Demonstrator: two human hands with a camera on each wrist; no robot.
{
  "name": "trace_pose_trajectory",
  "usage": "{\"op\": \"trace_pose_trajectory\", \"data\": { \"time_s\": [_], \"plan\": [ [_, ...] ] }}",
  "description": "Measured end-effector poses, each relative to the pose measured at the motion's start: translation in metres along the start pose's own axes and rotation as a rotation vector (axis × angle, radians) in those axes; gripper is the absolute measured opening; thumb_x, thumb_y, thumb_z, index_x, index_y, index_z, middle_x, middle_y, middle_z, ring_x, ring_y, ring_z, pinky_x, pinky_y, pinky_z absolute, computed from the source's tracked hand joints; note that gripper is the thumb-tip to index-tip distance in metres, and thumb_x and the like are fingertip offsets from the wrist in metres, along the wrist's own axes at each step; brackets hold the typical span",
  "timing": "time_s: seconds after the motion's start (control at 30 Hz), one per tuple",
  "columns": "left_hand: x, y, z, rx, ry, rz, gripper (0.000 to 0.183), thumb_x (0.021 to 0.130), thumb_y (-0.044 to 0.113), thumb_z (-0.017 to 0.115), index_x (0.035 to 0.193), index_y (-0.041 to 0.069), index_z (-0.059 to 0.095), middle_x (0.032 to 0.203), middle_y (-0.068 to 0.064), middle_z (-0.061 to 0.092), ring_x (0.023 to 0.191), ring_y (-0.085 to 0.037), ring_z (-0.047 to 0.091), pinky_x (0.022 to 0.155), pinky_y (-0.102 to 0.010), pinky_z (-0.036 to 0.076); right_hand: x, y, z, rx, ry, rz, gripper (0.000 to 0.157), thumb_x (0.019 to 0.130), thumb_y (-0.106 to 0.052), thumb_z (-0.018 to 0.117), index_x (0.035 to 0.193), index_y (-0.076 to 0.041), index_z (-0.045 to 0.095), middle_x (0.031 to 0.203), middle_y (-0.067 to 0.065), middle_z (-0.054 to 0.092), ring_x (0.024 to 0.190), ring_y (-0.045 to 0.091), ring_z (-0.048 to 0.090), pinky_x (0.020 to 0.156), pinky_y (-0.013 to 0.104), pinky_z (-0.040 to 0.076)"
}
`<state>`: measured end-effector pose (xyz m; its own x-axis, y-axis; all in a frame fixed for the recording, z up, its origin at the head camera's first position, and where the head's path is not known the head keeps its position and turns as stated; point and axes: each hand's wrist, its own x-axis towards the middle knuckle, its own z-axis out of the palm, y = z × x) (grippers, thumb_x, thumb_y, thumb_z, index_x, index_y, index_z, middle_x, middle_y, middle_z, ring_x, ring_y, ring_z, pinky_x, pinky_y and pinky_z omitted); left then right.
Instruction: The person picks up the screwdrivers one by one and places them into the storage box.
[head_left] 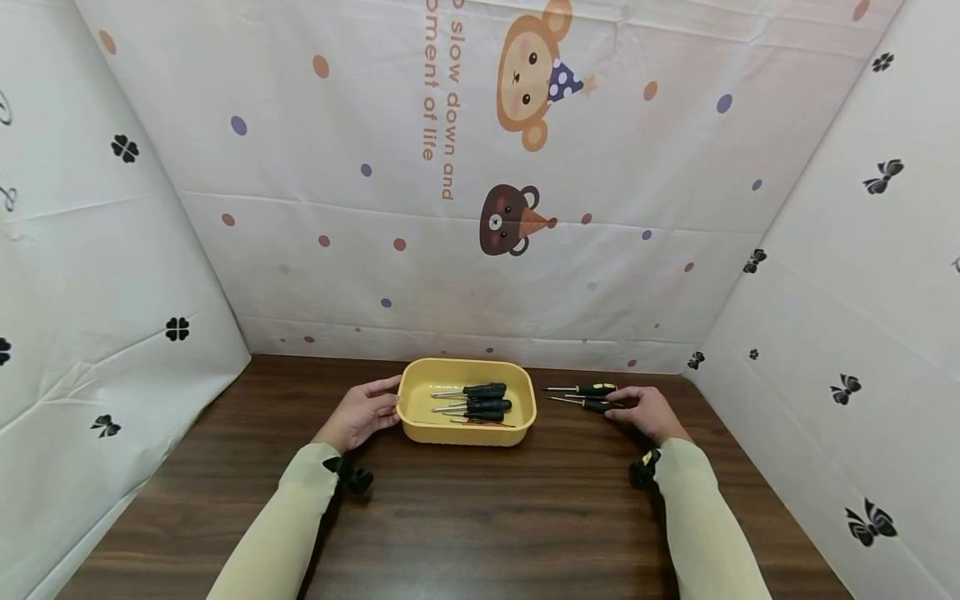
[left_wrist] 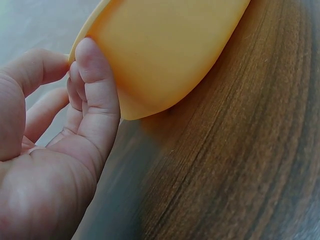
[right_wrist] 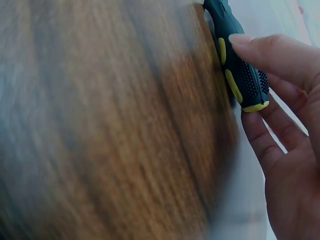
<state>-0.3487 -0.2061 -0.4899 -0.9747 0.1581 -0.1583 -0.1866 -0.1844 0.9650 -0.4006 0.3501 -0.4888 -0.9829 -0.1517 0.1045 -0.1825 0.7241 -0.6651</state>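
Note:
On the table's far side, a yellow plastic tray (head_left: 467,435) holds several screwdrivers (head_left: 487,405), most with black handles. My left hand (head_left: 360,419) grips the tray's left end. In the left wrist view, the thumb meets the rim and the other fingers (left_wrist: 97,95) lie against the outer wall. To the right of the tray, my right hand (head_left: 651,412) is at a small group of screwdrivers (head_left: 597,389) on the table. In the right wrist view, it pinches the dark, yellow-trimmed handle of a screwdriver (right_wrist: 245,80) between thumb and fingers.
A dark brown wooden table (head_left: 487,525) spreads out under both hands. White printed cloth (head_left: 360,275) hangs behind its far edge, with more cloth at the left and right sides. Dark wrist devices (head_left: 643,471) sit at both cuffs.

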Motion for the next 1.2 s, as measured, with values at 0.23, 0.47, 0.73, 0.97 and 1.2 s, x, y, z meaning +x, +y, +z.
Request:
{"op": "trace_pose_trajectory", "data": {
  "time_s": [0.23,0.47,0.73,0.97,1.2],
  "plan": [
    [-0.0005,0.0001,-0.0002,-0.004,-0.005,-0.002,0.060,0.099,0.002,0.063,0.156,0.007,0.043,0.102,-0.010,0.078,0.073,-0.013,0.068,0.071,-0.026,0.061,0.0017,-0.0022,-0.0017,-0.035,-0.026,-0.010,0.023,0.085,-0.020,0.085,0.107,-0.014,0.080,0.129,0.019,0.069,0.125,0.039,0.059,0.102,0.055,0.050],
    [-0.0007,-0.0002,-0.0007,0.001,-0.011,0.002,0.061,0.100,0.002,0.062,0.157,0.006,0.041,0.102,-0.009,0.078,0.073,-0.013,0.068,0.070,-0.025,0.061,0.0005,-0.0024,-0.0014,-0.037,-0.056,0.003,0.027,0.085,-0.023,0.085,0.110,-0.013,0.080,0.132,0.022,0.067,0.127,0.042,0.058,0.104,0.057,0.049],
    [-0.0008,0.0001,-0.0006,0.013,-0.003,-0.002,0.059,0.100,0.002,0.061,0.156,0.007,0.042,0.102,-0.010,0.077,0.073,-0.012,0.068,0.070,-0.025,0.060,0.0005,-0.0051,0.0004,-0.102,-0.055,0.018,0.029,0.086,-0.026,0.084,0.112,-0.014,0.080,0.133,0.024,0.066,0.125,0.043,0.059,0.103,0.058,0.049],
    [-0.0009,-0.0003,-0.0001,0.016,0.010,0.000,0.059,0.100,0.001,0.060,0.156,0.005,0.042,0.103,-0.010,0.076,0.072,-0.012,0.066,0.069,-0.025,0.060,-0.0006,-0.0072,0.0010,-0.118,-0.067,0.030,0.028,0.086,-0.027,0.084,0.112,-0.015,0.080,0.133,0.023,0.066,0.123,0.042,0.060,0.101,0.057,0.050],
    [-0.0003,0.0003,0.0012,0.009,0.004,0.002,0.059,0.100,0.001,0.060,0.156,0.005,0.041,0.104,-0.012,0.075,0.070,-0.012,0.066,0.068,-0.024,0.060,-0.0029,-0.0095,0.0000,-0.110,-0.057,0.050,0.028,0.087,-0.025,0.084,0.112,-0.014,0.080,0.131,0.022,0.067,0.121,0.040,0.061,0.102,0.057,0.050]
  ]
}}
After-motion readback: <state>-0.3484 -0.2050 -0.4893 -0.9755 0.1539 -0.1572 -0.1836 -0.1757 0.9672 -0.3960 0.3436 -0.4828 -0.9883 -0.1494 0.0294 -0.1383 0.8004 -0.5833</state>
